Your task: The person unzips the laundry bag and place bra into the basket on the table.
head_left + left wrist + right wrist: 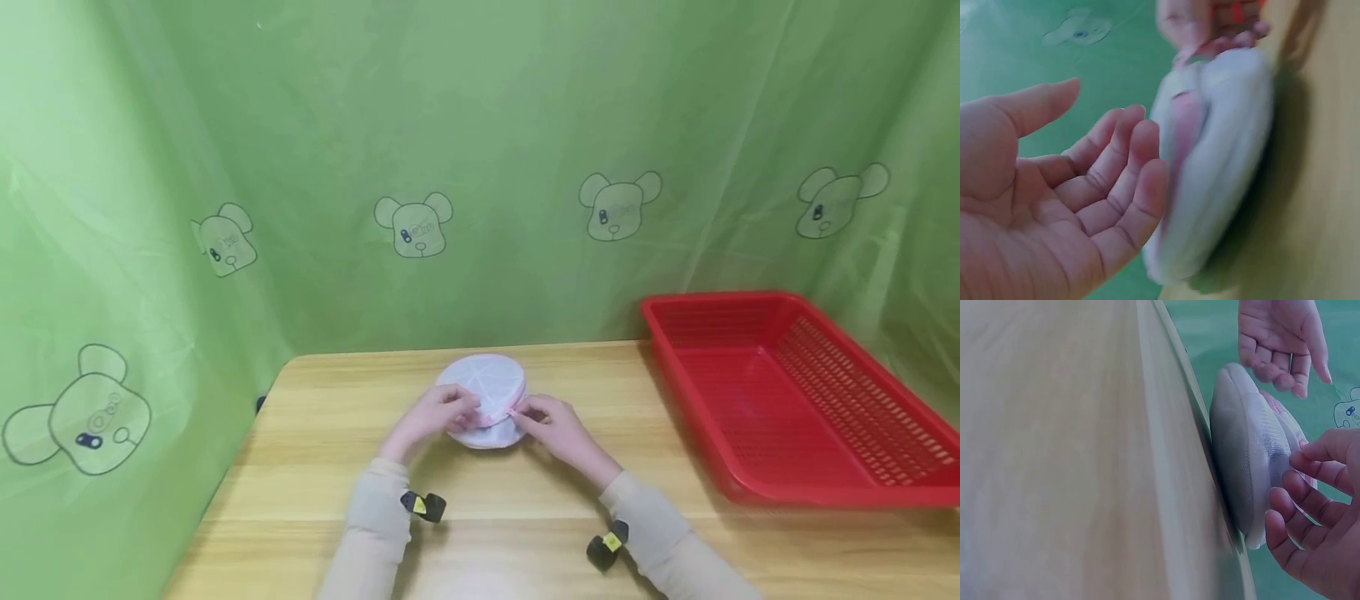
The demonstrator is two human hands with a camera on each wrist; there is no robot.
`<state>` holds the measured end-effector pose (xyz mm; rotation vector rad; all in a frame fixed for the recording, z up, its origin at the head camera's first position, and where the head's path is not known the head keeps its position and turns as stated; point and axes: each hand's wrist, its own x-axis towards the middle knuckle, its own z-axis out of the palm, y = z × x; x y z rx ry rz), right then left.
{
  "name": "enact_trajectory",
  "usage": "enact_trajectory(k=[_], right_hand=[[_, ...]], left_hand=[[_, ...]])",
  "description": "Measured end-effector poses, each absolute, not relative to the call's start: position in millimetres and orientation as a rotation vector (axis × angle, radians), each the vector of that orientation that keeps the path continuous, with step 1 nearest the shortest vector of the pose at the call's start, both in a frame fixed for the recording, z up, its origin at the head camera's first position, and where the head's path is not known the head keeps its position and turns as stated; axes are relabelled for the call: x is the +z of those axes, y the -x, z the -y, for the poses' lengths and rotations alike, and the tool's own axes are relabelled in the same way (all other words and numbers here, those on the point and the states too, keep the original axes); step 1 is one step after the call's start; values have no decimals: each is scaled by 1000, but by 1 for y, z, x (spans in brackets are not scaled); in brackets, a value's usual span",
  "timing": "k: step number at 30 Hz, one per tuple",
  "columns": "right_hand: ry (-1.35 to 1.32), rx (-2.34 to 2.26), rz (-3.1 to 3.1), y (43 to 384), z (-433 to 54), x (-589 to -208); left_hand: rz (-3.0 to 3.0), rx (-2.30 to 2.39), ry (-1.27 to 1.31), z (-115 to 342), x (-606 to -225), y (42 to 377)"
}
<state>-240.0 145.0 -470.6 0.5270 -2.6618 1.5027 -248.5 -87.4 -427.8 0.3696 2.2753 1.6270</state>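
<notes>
Bench of pale wood (315, 483) fills the lower part of the head view, and near its far edge lies a round white mesh pouch (482, 372) with a pink zipper (492, 419). The left hand (438, 410) is at the left side of the pouch, its fingers slightly bent and gripping nothing. The right hand (557, 427) is at the opposite side and pinches the pink zipper between thumb and forefinger. A red plastic basket (757, 417) with slotted walls stands to the right, well apart from the pouch. Behind the bench hangs a green curtain (510, 108), printed with cartoon bear heads (414, 227).

In the left wrist view, the left palm is seen open, the thumb away from the four curved fingers. Their tips overlap the edge of the pouch; whether they touch it, I cannot tell. The right hand is at the far end of the pouch, partly cut by the frame.

In the right wrist view, the pouch rests on the bench, its mesh side visible. The right thumb and forefinger meet at its edge, while the other fingers are loosely bent beside it. The left hand hangs above, relaxed.
</notes>
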Motion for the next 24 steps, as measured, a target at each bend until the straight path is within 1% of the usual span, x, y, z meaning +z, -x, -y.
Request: enact_trajectory(k=[13,24], right_hand=[[-554,1472,2667,239,-145,-474],[-666,1422,2716,235,-142,-472]], left_hand=[[-2030,1776,-325,86,-452,239],[-1907,1691,-236,90,-467,237]])
